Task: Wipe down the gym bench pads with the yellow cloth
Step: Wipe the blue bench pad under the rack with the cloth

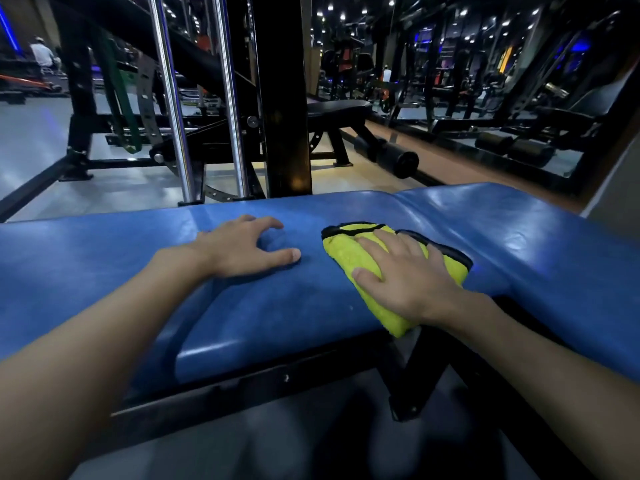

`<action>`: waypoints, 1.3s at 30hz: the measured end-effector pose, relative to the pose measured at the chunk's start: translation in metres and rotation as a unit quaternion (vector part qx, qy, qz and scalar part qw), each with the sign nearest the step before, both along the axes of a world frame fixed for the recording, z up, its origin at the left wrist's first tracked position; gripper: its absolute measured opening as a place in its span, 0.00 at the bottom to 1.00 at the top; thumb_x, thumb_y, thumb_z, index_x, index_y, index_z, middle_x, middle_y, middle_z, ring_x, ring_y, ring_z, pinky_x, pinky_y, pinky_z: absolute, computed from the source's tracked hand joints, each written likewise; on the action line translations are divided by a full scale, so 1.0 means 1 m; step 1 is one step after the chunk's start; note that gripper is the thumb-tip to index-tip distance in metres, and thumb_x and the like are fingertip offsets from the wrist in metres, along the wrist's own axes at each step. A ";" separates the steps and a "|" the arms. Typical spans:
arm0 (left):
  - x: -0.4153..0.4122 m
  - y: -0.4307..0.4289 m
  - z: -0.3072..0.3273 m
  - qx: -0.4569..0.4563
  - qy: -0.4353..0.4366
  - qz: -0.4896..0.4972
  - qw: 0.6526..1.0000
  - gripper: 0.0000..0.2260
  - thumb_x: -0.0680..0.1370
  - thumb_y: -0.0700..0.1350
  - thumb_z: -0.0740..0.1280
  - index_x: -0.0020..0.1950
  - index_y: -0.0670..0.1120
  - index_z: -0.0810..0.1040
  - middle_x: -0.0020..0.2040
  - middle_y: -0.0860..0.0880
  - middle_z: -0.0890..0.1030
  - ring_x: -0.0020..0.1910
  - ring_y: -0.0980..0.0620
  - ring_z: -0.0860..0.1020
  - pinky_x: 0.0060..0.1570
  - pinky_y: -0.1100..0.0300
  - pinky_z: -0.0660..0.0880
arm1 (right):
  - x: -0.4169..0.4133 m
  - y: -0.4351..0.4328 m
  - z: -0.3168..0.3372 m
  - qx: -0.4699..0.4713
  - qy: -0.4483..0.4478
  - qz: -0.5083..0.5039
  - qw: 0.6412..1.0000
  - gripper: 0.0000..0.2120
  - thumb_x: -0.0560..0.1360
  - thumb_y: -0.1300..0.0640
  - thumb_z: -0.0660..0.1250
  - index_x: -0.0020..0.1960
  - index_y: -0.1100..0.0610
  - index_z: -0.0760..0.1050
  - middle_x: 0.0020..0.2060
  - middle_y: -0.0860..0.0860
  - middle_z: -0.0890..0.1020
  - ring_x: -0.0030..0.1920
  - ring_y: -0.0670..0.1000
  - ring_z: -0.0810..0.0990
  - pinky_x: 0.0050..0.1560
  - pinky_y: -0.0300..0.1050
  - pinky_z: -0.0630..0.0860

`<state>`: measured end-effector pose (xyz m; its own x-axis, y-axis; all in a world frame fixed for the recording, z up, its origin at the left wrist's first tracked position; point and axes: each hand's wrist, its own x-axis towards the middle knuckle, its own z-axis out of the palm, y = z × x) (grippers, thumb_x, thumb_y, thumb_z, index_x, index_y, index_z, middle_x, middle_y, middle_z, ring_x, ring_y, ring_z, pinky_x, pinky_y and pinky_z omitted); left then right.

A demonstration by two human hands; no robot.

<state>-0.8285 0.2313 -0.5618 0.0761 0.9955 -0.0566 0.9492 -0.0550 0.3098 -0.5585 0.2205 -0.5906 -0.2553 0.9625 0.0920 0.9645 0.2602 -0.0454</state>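
1. On the blue pad (104, 271), the cloth (341, 252) lies folded, its near end at the front edge.
2. The right hand (405, 271) presses it flat, fingers straight and spread, gripping nothing.
3. The left hand (239, 247) rests just beside it, loosely arched fingertips on the pad, holding nothing.

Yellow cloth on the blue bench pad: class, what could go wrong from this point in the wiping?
1. The yellow cloth hangs over the pad's near edge under the flat right hand; it might slip off.
2. The left hand rests on the blue pad beside the cloth, so that patch may go unwiped.
3. The crease between the pads, close to the cloth, may be skipped.
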 end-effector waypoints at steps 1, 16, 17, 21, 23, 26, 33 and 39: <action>-0.003 -0.002 0.000 -0.017 0.004 -0.001 1.000 0.45 0.59 0.83 0.55 0.72 0.66 0.64 0.74 0.52 0.67 0.71 0.46 0.69 0.70 0.38 0.63 | 0.002 -0.007 -0.003 0.009 0.001 -0.001 1.000 0.32 0.76 0.30 0.43 0.78 0.37 0.47 0.80 0.45 0.49 0.79 0.54 0.47 0.75 0.66 0.47; -0.005 0.008 -0.003 -0.048 0.110 -0.024 0.993 0.35 0.66 0.81 0.57 0.69 0.68 0.61 0.66 0.55 0.68 0.69 0.48 0.67 0.66 0.39 0.62 | -0.043 0.115 0.014 -0.048 0.012 -0.004 0.999 0.31 0.76 0.32 0.48 0.78 0.37 0.51 0.79 0.47 0.54 0.77 0.60 0.52 0.70 0.72 0.52; -0.006 0.008 -0.003 -0.051 0.110 -0.024 0.992 0.35 0.65 0.81 0.57 0.68 0.68 0.61 0.65 0.55 0.68 0.68 0.48 0.68 0.65 0.40 0.63 | -0.048 0.127 0.015 -0.053 0.015 -0.005 0.998 0.31 0.76 0.32 0.48 0.78 0.37 0.51 0.79 0.47 0.53 0.77 0.61 0.52 0.70 0.72 0.51; -0.009 0.007 -0.007 -0.043 0.112 -0.035 0.992 0.40 0.61 0.84 0.52 0.69 0.69 0.58 0.69 0.57 0.65 0.69 0.51 0.66 0.66 0.40 0.63 | -0.066 0.171 0.017 -0.055 0.025 -0.007 0.998 0.32 0.75 0.32 0.48 0.78 0.38 0.52 0.78 0.48 0.56 0.77 0.61 0.54 0.69 0.72 0.52; -0.009 0.004 -0.008 -0.035 0.113 -0.035 0.992 0.43 0.57 0.84 0.47 0.70 0.70 0.57 0.71 0.57 0.64 0.71 0.52 0.65 0.67 0.40 0.63 | -0.075 0.187 0.022 -0.065 0.026 -0.005 0.998 0.32 0.75 0.32 0.48 0.78 0.39 0.53 0.78 0.49 0.57 0.76 0.61 0.55 0.67 0.71 0.53; -0.008 0.002 -0.009 -0.030 0.110 -0.034 0.993 0.43 0.58 0.84 0.46 0.71 0.69 0.56 0.72 0.57 0.64 0.73 0.53 0.62 0.69 0.41 0.61 | -0.087 0.203 0.027 -0.082 0.031 -0.010 0.996 0.32 0.76 0.32 0.47 0.78 0.39 0.53 0.78 0.50 0.57 0.77 0.62 0.53 0.68 0.72 0.52; -0.008 0.000 -0.008 -0.043 0.107 -0.027 0.993 0.45 0.57 0.84 0.46 0.72 0.69 0.56 0.74 0.54 0.63 0.75 0.51 0.61 0.68 0.41 0.59 | -0.080 0.181 0.025 -0.073 0.026 0.000 0.997 0.32 0.76 0.34 0.45 0.79 0.40 0.52 0.78 0.49 0.56 0.76 0.62 0.55 0.70 0.71 0.53; -0.008 0.002 -0.007 -0.040 0.106 -0.020 0.993 0.37 0.67 0.80 0.56 0.73 0.69 0.58 0.75 0.53 0.63 0.75 0.50 0.62 0.68 0.39 0.59 | -0.065 0.118 0.016 -0.053 0.021 0.019 0.998 0.31 0.77 0.34 0.46 0.78 0.39 0.51 0.79 0.47 0.53 0.77 0.60 0.53 0.71 0.69 0.53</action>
